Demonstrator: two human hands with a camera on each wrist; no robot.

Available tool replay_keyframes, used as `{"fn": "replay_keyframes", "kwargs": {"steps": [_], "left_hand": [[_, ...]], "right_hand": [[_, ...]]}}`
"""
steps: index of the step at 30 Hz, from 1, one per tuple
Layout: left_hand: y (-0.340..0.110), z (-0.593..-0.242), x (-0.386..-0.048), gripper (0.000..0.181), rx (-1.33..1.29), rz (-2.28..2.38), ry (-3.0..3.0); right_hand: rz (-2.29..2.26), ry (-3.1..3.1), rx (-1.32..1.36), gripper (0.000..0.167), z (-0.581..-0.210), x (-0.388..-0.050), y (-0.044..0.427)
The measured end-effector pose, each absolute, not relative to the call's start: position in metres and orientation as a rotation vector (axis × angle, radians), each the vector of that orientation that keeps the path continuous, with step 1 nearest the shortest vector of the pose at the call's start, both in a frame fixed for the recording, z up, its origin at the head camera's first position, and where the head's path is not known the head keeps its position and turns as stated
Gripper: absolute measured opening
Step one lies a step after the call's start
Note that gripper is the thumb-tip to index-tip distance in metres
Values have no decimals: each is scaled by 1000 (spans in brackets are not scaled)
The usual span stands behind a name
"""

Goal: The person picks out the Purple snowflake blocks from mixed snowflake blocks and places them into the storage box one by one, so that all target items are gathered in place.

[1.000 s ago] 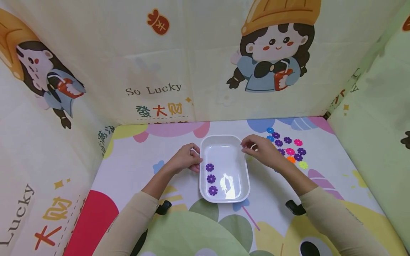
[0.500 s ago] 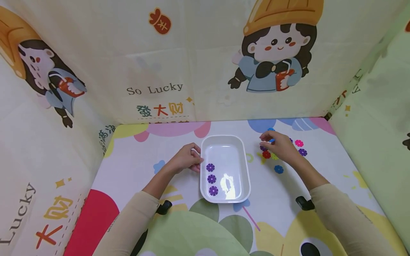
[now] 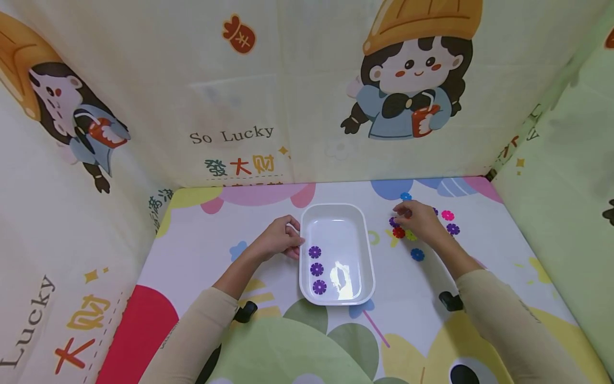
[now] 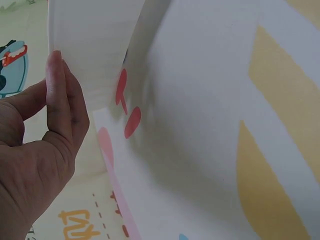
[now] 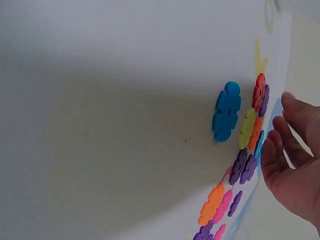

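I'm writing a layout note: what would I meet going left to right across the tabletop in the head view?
Beige left sleeve, person's bare left hand, white rectangular tray, red flower-shaped disc, nearer blue flower-shaped disc, bright pink flower-shaped disc.

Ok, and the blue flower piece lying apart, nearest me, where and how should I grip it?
Pinch the blue flower piece by opposite edges of its notched rim, coming from above on your near side. It looks thin and lies flat on the table, so the rim seems the best hold; neighbours like the yellow-green piece lie beyond it.
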State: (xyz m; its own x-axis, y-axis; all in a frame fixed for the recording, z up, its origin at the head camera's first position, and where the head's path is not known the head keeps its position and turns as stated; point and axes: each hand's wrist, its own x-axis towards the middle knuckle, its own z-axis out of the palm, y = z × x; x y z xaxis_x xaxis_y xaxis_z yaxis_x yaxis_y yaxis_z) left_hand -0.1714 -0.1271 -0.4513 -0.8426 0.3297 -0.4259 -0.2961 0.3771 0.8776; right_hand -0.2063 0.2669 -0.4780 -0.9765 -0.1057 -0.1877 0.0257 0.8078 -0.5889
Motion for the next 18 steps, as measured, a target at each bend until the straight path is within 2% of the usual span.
{"fn": "replay_keyframes", "kwargs": {"steps": [18], "left_hand": [[-127,-452,-171,33,22,1496,2093]], "right_hand": [[-793,2801,-34,40,-489,-211,263]]}}
